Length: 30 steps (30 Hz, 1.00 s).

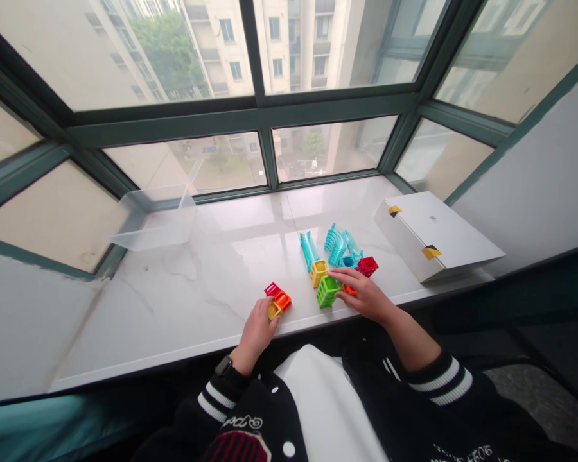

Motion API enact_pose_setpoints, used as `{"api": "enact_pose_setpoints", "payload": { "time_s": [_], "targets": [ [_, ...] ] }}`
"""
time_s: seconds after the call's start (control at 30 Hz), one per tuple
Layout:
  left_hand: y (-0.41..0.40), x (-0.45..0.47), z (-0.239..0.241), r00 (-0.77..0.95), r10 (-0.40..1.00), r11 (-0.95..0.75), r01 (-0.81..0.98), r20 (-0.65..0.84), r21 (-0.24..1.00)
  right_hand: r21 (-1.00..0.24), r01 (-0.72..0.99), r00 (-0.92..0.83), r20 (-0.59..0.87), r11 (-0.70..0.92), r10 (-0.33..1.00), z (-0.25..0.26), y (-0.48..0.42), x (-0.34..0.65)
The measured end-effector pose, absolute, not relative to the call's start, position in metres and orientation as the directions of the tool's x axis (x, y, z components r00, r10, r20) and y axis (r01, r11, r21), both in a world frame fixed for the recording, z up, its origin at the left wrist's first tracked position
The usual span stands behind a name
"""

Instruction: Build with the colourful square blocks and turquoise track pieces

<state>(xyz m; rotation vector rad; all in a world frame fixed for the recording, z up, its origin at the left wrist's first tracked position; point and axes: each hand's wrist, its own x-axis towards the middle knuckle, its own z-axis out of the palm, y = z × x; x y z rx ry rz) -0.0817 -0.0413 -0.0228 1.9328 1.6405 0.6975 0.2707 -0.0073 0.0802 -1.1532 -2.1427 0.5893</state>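
Note:
My left hand (259, 327) is closed on a yellow hollow plastic block (274, 311) near the sill's front edge. An orange block (282, 299) and a red piece (271, 289) sit against it; whether they are joined is unclear. My right hand (363, 295) grips a green cage-like block (326, 292) at its right side, fingers over the top edge. Behind the green block stands another yellow block (319, 272), touching the end of a straight turquoise track piece (309, 249). Partly under my right hand lies an orange piece (349, 289).
Past my right hand are curved turquoise tracks (336, 244), a blue piece (349, 262) and a dark red block (367, 266). A clear plastic bin (161, 234) stands at the left, a white box (436, 234) at the right. Window frames border the marble-patterned sill (212, 295).

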Motion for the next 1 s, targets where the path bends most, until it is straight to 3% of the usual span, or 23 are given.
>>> {"api": "enact_pose_setpoints", "payload": {
  "time_s": [0.17, 0.33, 0.77, 0.9, 1.0],
  "targets": [
    [-0.042, -0.084, -0.011, 0.169, 0.986, -0.133, 0.757, 0.004, 0.640, -0.573, 0.611, -0.367, 0.406, 0.546, 0.837, 0.107, -0.013, 0.262],
    [-0.043, -0.086, -0.005, 0.181, 0.983, -0.125, 0.784, -0.031, 0.608, -0.559, 0.535, -0.314, 0.564, 0.633, 0.764, 0.134, -0.019, 0.237],
    [-0.044, -0.092, 0.021, 0.227, 0.957, -0.126, 0.888, -0.182, 0.443, -0.558, 0.462, -0.319, 0.621, 0.690, 0.716, 0.128, -0.018, 0.207],
    [-0.042, -0.098, 0.023, 0.222, 0.956, -0.110, 0.878, -0.193, 0.466, -0.569, 0.467, -0.292, 0.623, 0.677, 0.725, 0.130, -0.019, 0.209],
    [-0.041, -0.107, 0.026, 0.200, 0.964, -0.072, 0.828, -0.173, 0.555, -0.573, 0.475, -0.291, 0.614, 0.668, 0.733, 0.129, -0.019, 0.211]
  ]
}}
